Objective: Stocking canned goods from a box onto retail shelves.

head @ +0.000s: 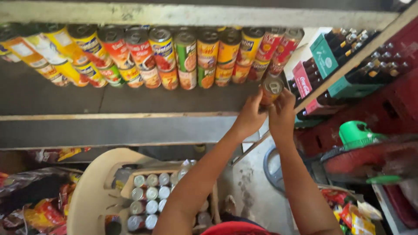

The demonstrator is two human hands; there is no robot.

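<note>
far left: snack bags (41, 213) in red and yellow wrappers piled low down, pretty messy, can't make out much more.

shelf: long grey board (130, 102) with a pale front edge, running across the whole view.

can row: two-high stacks of tins (161, 56) along the back of the shelf, yellow labels on the left going to red, then green and orange. the row ends just short of where the hands are.

chair: cream plastic chair (93, 191) below the shelf, with an open box of silver-topped cans (148, 200) sitting on the seat, packed in tidy rows.

left hand: left hand (250, 115) is up at the shelf, fingers wrapped round the left side of one orange can (271, 90). closed on it, no gap that i can see.

the can: standing upright on the shelf, long axis vertical, pull-tab lid up, right at the right end of the row and just beside the last stack. it sits above and slightly ahead of both palms.

right hand: right hand (282, 111) clasps the other side of the same can, so it's pinched between the two. neither hand is obviously nearer, they look about level.

far right: crates of dark bottles (348, 56) past a slanted divider, and a green plastic thing (357, 132) on a red crate lower down.
</note>
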